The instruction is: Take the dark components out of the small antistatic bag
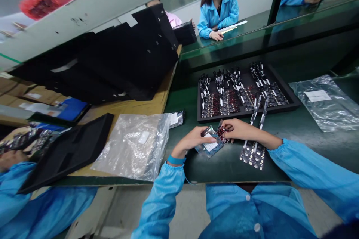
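— Fingers first? Left hand [193, 140] pinched shut on a small antistatic bag [209, 145], label side up, mouth turned toward three o'clock. Right hand [238, 130] closed round a small reddish circuit board [223, 133], held right at the bag's mouth, touching it or very nearly.

— Bag and board resting where?

— Low over the green bench top [224, 164], dead centre, just ahead of the body. Whether lifted clear or resting, impossible to say.

— Risks from that grip?

— Probably a snag: board corner catching the bag's lip, film creasing or tearing. Possibly a slip too, given only fingertips on slick film.

— Anything close by?

— At four o'clock from the hands, under the right forearm, two loose board strips [253, 152] with white tabs, lying flat. Likely to get swept or dragged by the sleeve [308, 171] on any pull-back toward the body.

— Further out?

— At twelve to one o'clock, a black tray [291, 102] packed with rows of similar boards, two white-tabbed pieces overhanging its near rim; easy to knock with a careless reach. At nine o'clock, a large clear plastic bag [134, 145] and a small silver pouch [176, 118] beside it. At two to three o'clock, another clear bag [328, 104] with a white label.

— Other people?

— Another blue sleeve at far nine o'clock, seated people across the bench at twelve. Well apart; little danger of collision.
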The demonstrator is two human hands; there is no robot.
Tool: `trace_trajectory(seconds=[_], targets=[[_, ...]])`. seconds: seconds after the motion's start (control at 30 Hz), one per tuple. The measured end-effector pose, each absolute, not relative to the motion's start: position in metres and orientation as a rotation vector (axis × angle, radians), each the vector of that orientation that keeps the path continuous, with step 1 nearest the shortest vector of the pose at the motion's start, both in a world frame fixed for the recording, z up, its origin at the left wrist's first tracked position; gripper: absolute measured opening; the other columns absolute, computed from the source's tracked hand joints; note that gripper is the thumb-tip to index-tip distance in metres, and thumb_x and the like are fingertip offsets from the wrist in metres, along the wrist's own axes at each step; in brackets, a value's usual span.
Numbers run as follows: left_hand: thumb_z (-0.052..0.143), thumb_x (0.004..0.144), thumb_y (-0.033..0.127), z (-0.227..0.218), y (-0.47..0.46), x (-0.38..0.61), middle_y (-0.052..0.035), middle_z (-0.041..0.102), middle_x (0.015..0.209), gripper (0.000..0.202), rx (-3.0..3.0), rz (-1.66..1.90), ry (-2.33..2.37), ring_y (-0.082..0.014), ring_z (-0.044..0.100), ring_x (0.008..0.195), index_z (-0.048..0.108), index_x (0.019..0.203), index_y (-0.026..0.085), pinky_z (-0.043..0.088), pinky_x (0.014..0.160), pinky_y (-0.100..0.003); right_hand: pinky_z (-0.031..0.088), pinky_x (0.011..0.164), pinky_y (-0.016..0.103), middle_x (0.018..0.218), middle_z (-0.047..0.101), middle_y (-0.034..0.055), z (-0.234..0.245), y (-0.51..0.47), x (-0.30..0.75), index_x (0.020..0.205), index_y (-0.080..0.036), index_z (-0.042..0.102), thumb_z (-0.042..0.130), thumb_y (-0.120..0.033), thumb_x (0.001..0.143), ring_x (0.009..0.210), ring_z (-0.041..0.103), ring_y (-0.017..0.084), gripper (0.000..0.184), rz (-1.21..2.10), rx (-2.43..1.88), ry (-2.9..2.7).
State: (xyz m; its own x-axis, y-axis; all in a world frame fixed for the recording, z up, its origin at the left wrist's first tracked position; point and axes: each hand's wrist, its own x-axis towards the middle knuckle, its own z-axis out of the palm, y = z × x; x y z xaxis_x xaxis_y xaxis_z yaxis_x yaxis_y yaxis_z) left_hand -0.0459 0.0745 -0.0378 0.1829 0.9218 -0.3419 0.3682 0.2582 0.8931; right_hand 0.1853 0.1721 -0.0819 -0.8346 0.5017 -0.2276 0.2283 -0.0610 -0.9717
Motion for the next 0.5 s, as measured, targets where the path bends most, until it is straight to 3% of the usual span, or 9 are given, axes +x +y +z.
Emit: trace_trajectory(seconds=[0.3, 0.5], targets=[[0.084, 0.070, 0.031, -0.0424, 0.0740, -0.0485, 0.0004, 0.062, 0.062, 0.023, 1.258, 0.674, 1.418, -0.0182, 0.052, 0.056, 0.069, 0.074, 0.014, 0.037, 0.053, -0.027, 0.066, 0.062, 0.033, 0.079, 0.074, -0.0028, -0.0829, 0.1731, 0.1864, 0.092, -0.023, 0.061, 0.084, -0.038, 0.079, 0.072, 0.075, 0.020, 0.030, 1.990, -0.811, -1.984], [0.084, 0.071, 0.030, -0.0430, 0.0720, -0.0521, -0.0025, 0.067, 0.065, 0.021, 1.210, 0.675, 1.424, -0.0203, 0.056, 0.057, 0.069, 0.075, 0.016, 0.041, 0.053, -0.028, 0.064, 0.058, 0.031, 0.079, 0.072, -0.0028, -0.0817, 0.1746, 0.1878, 0.092, -0.023, 0.063, 0.084, -0.037, 0.079, 0.072, 0.072, 0.019, 0.029, 1.975, -0.828, -1.995]])
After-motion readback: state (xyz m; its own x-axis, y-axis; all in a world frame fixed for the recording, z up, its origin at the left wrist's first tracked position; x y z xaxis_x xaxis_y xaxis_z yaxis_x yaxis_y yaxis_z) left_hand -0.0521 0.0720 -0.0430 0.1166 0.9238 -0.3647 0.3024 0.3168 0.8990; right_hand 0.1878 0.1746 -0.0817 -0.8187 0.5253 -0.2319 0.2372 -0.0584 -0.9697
